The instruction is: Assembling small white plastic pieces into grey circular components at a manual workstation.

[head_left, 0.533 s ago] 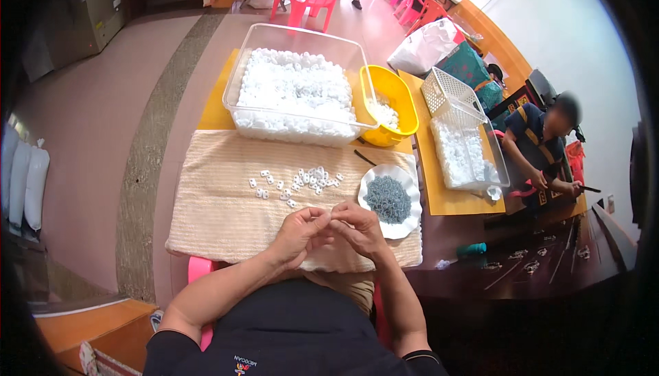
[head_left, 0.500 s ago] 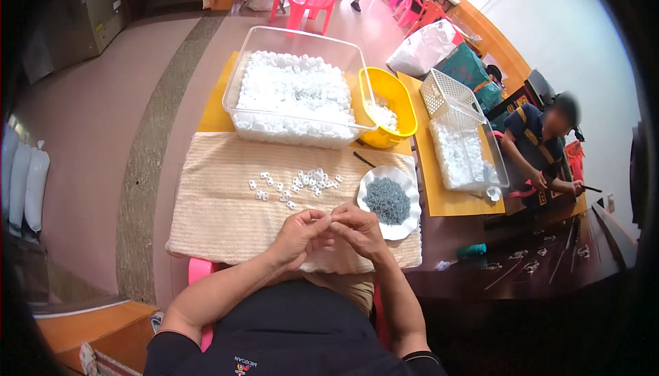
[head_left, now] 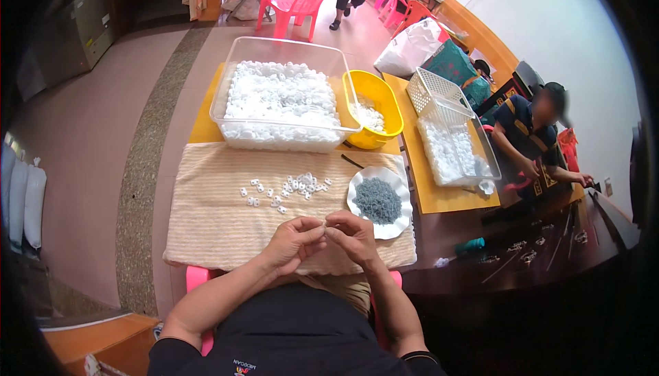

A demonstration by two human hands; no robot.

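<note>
Left hand: pinches with thumb and forefinger at a small pale piece, over the table's near edge.
Right hand: meets the left at that same piece, fingertips closed in; too small to make out its shape.
Progress: mid-piece, by judgement; cannot tell finished from unfinished.
Loose on cloth: small white two-holed plastic pieces, scattered mid-table on a cream striped towel; apparently left to handle.
Plate: white, scalloped, by the table's right edge; heaped with small grey pieces, plenty left.
Far edge: large clear plastic bin, piled with white pieces; done or stock, impossible to tell. Beside it, yellow plastic basin, part filled.
In the way: plate close beside right hand; dark thin stick behind plate.
Right of table: separate table with clear tub, co-worker beyond.
</note>
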